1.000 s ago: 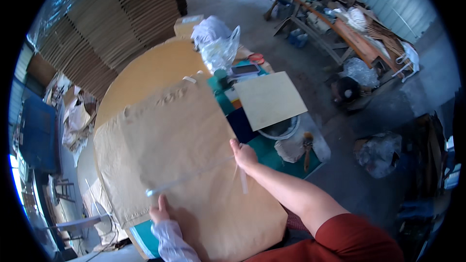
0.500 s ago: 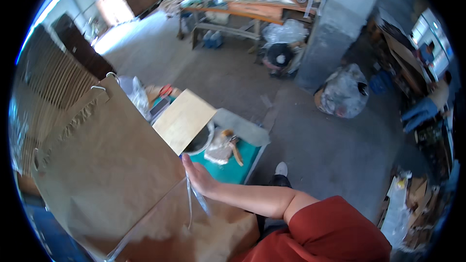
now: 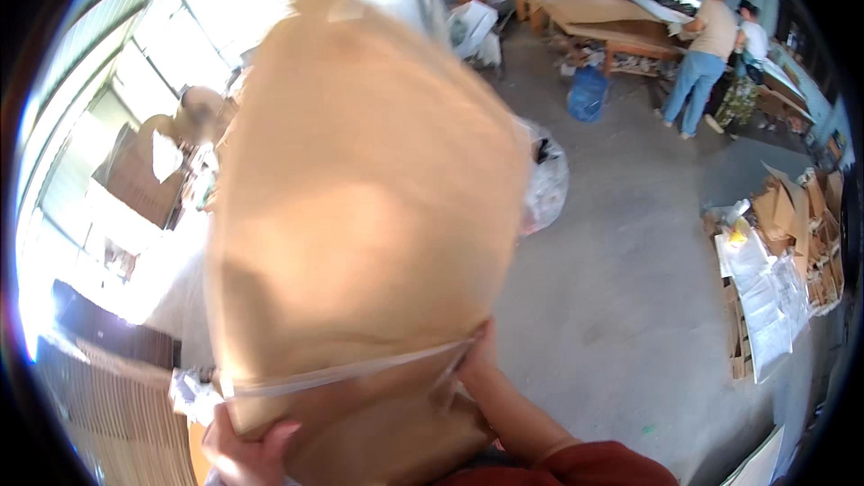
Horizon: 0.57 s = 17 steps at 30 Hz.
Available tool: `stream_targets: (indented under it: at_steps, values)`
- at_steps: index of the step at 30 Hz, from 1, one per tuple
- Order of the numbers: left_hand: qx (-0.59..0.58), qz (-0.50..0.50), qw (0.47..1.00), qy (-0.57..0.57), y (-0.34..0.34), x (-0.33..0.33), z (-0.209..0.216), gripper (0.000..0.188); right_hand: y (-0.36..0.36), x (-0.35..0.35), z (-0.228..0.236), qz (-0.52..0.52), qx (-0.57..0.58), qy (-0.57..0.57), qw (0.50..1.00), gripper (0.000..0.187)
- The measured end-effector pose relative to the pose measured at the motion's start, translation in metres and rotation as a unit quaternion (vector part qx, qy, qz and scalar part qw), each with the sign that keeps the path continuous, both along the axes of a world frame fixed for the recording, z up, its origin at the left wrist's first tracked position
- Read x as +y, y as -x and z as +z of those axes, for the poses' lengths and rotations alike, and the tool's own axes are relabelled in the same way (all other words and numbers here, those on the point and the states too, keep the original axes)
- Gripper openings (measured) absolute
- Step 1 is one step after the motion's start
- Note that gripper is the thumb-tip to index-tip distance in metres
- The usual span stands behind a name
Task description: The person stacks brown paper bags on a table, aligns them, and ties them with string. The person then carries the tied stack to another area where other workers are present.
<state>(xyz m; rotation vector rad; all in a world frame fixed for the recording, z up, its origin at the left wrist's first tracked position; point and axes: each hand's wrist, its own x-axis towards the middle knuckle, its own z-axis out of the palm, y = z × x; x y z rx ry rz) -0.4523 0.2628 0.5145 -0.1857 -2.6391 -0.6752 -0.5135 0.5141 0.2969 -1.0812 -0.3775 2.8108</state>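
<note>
A large bundle of brown paper bags (image 3: 369,207) rises in front of me, blurred by motion and blocking the middle of the view. Across its lower part runs a pale plastic strap (image 3: 351,371). My left hand (image 3: 247,450) grips the lower left edge just under the strap, thumb on the near face. At the right edge, by the strap's other end, my right hand (image 3: 479,358) is closed on the bundle; its fingers are partly hidden behind the paper.
Stacked brown sheets (image 3: 117,409) stand at lower left. Beyond the bundle sits a clear plastic sack (image 3: 547,182). Flattened cardboard and plastic film (image 3: 765,297) lie on a pallet at right. Several people work at a long table (image 3: 621,29) at the far right, near a blue bag (image 3: 588,94).
My view has swung to the right, away from the green-topped table. The bundle now stands more upright before me, and my left hand has come into sight on its edge.
</note>
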Motion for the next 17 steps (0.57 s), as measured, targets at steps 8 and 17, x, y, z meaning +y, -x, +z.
stream_targets:
  at_steps: [8, 17]
  values:
    - [0.2, -0.488, 0.837, 0.151, 0.084, 0.241, 0.057, 0.019, -0.019, 0.194, -0.054, -0.281, -0.059, -0.145, 0.947, 0.056]
    - [0.308, -0.771, 0.552, -0.072, 0.157, 0.386, 0.026, 0.024, -0.005, 0.365, -0.021, -0.416, -0.101, -0.181, 0.885, 0.055]
